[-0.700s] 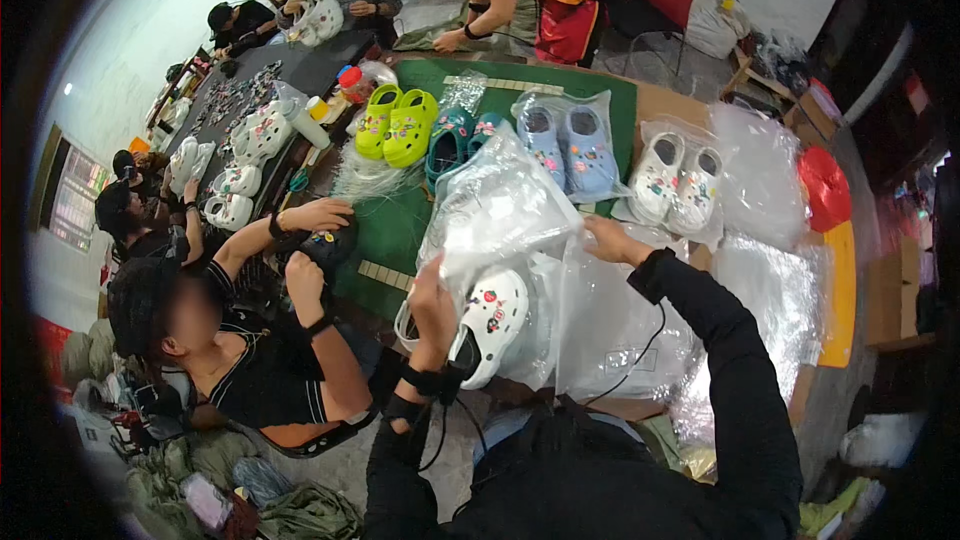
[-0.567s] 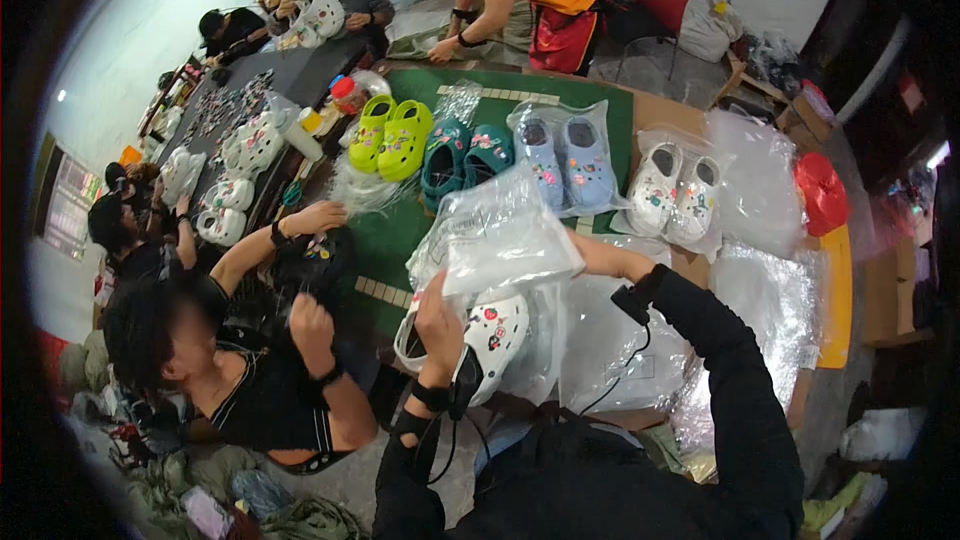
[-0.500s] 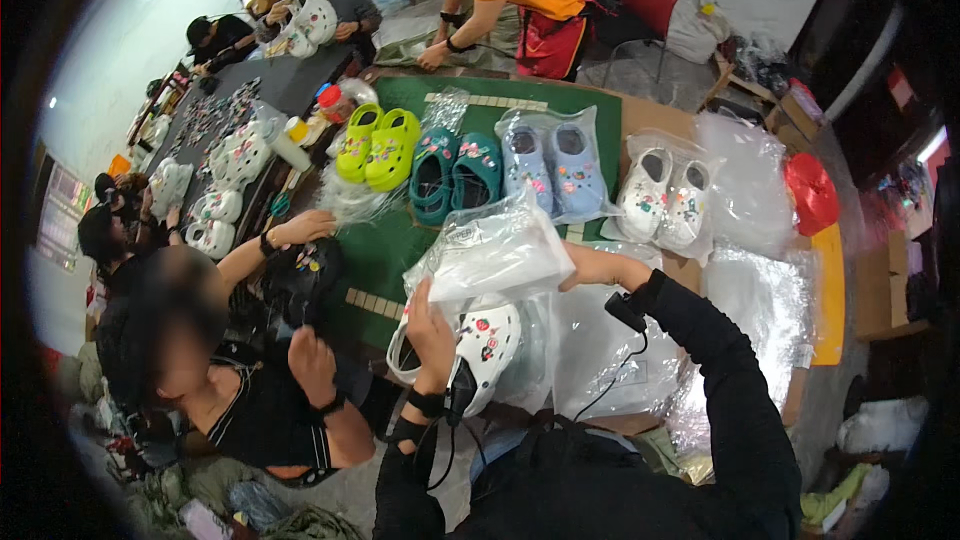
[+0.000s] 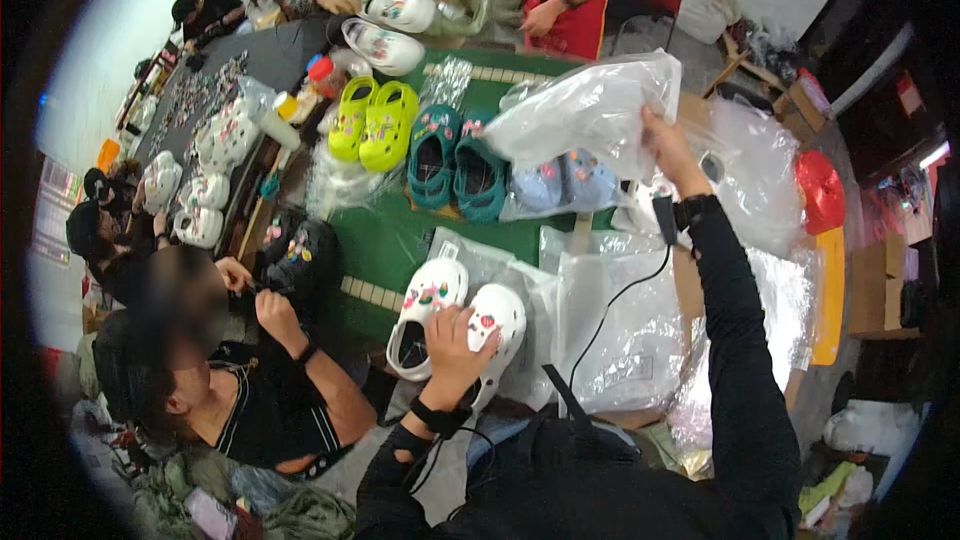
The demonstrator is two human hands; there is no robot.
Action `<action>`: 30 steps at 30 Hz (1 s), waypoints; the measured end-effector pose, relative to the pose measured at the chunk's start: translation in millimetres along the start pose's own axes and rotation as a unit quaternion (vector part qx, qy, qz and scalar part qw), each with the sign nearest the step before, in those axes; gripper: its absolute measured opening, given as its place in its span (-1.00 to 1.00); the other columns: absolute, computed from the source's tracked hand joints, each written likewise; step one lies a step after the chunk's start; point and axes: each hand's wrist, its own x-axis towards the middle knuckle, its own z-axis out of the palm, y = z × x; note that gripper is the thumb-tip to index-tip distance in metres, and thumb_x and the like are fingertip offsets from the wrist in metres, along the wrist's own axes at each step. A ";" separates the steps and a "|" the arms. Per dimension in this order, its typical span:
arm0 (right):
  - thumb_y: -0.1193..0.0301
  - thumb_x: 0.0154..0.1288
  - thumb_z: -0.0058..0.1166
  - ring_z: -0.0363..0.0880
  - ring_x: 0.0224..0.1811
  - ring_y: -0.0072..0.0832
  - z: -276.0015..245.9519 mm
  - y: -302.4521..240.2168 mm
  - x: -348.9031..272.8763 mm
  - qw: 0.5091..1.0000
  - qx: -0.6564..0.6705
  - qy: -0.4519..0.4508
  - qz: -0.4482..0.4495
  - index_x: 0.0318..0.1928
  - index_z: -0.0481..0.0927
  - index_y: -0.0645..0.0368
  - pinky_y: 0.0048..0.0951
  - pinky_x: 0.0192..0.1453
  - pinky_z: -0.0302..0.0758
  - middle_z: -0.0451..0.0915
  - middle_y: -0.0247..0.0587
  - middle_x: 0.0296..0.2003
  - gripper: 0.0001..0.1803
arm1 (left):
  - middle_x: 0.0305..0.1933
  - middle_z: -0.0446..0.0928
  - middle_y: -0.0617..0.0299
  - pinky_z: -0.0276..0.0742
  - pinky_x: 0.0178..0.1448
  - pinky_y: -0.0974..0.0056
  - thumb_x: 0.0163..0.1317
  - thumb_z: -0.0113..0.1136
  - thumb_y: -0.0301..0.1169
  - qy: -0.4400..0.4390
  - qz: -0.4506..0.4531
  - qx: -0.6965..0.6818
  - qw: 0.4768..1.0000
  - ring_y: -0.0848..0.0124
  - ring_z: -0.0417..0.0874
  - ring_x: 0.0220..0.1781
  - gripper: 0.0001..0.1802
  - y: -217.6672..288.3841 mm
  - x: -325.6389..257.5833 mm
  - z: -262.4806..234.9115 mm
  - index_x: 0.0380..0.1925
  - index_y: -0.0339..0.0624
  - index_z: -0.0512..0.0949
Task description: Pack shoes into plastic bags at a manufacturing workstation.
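A pair of white clogs (image 4: 499, 318) with colourful charms sits at the near edge of the green table, toes pointing away from me. My left hand (image 4: 457, 348) rests over their inner sides, its fingers bent against the right clog. Raised to the right, my right hand (image 4: 672, 145) pinches the edge of a clear plastic bag (image 4: 590, 112). The bag hangs out to the left above a pair of light blue clogs (image 4: 565, 183) and partly hides them. More clear bags (image 4: 625, 340) lie flat to the right of the white clogs.
Lime green clogs (image 4: 388, 128) and teal clogs (image 4: 457, 162) stand farther back. Bagged white clogs (image 4: 645, 205) lie under my right wrist. A co-worker (image 4: 250, 380) sits close on the left, handling black clogs (image 4: 303, 252). Another person's hand touches white clogs (image 4: 388, 45) at the far end.
My right hand has lifted the bag up, away and to the right, uncovering the white clogs. My left hand has moved onto them. White clogs have come down at the table's far end.
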 end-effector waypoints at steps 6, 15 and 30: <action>0.14 0.11 0.12 0.50 -0.32 -0.39 -71.9 114.2 48.9 0.988 -0.076 0.115 0.065 -0.09 0.47 0.29 -0.36 -0.26 0.45 0.52 -0.19 -0.31 -0.51 | -0.38 0.39 0.04 0.34 -0.19 0.11 -0.23 0.29 -0.25 -0.199 -0.092 0.051 0.974 0.05 0.42 -0.26 -0.61 -48.0 -47.5 -6.9 -0.41 -0.27 0.45; 0.13 0.02 0.14 0.49 -0.24 -0.13 88.1 103.6 -77.5 0.884 -0.378 -0.211 -0.176 -0.36 0.60 0.12 -0.21 -0.20 0.41 0.56 -0.08 -0.34 -0.68 | 0.05 0.12 -0.21 0.22 0.15 0.08 -0.25 0.26 -0.53 -0.102 -0.242 -0.068 0.962 -0.07 0.26 0.06 -0.34 -48.0 -67.0 28.7 0.00 -0.25 0.33; 0.30 0.16 -0.03 0.48 -0.50 -0.32 106.5 40.1 -78.5 0.933 -0.265 -0.079 -0.230 -0.42 0.50 0.21 -0.30 -0.37 0.41 0.54 -0.20 -0.52 -0.79 | -0.17 0.47 -0.07 0.34 0.03 0.19 -0.09 -0.06 -0.65 0.083 -0.198 -0.163 0.963 0.10 0.48 -0.09 -0.54 -55.2 -72.6 9.4 -0.08 -0.42 0.44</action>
